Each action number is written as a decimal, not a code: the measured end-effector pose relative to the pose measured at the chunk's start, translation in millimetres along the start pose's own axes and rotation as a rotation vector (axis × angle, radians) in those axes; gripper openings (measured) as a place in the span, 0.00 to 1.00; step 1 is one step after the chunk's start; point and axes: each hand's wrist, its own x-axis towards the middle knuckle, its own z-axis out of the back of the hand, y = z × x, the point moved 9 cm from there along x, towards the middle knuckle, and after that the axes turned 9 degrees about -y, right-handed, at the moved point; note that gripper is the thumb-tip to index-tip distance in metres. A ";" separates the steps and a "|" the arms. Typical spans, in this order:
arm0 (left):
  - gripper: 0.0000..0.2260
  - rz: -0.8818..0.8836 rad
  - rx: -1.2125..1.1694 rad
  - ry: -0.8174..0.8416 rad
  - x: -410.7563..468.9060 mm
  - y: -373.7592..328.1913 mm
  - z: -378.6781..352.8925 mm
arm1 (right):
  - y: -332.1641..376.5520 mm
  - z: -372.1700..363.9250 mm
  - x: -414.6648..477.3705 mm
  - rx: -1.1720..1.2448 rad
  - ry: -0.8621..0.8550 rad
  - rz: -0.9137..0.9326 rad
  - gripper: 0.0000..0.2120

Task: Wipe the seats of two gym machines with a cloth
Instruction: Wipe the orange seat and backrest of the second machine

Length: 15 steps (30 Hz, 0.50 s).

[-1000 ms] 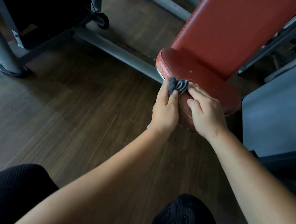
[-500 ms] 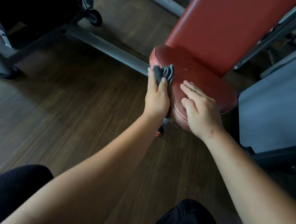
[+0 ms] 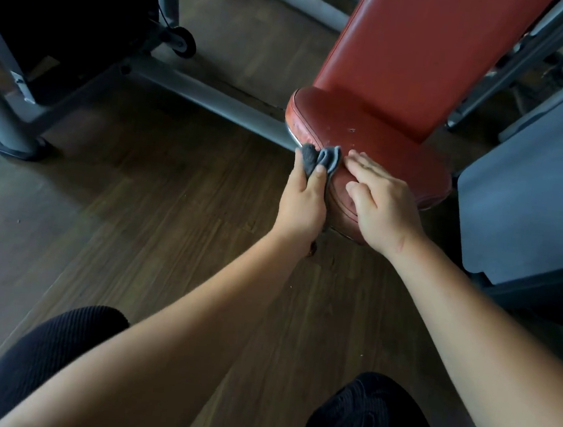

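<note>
A worn red padded seat (image 3: 367,132) with a red backrest (image 3: 419,54) stands ahead of me. My left hand (image 3: 303,201) grips a small grey cloth (image 3: 321,158) and presses it against the seat's left front edge. Flat on the seat's front rim lies my right hand (image 3: 382,202), fingers spread, holding nothing. The fingertips of that hand nearly touch the cloth.
Grey steel frame bars (image 3: 208,99) run along the dark wood floor left of the seat. A small wheel (image 3: 183,40) and a black weight stack (image 3: 62,9) sit at the back left. A grey panel (image 3: 533,189) stands close on the right. My knees (image 3: 64,347) are at the bottom.
My left hand slid the cloth along the seat's left edge toward the far corner, then back toward my right hand. The right hand stayed resting on the seat.
</note>
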 end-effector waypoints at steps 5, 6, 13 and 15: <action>0.26 0.044 0.041 -0.023 -1.0 -3.6 2.4 | 1.4 2.2 -0.9 0.005 0.008 -0.019 0.22; 0.26 0.050 0.026 -0.013 -12.0 -0.7 2.9 | 1.4 1.8 -1.1 0.006 0.012 -0.022 0.22; 0.13 -0.027 0.086 -0.013 -9.0 -17.3 12.6 | 1.0 3.4 -1.8 0.018 0.016 -0.041 0.22; 0.09 -0.069 0.136 -0.036 -6.3 -23.3 17.4 | 2.1 3.1 -2.9 0.004 0.029 -0.042 0.22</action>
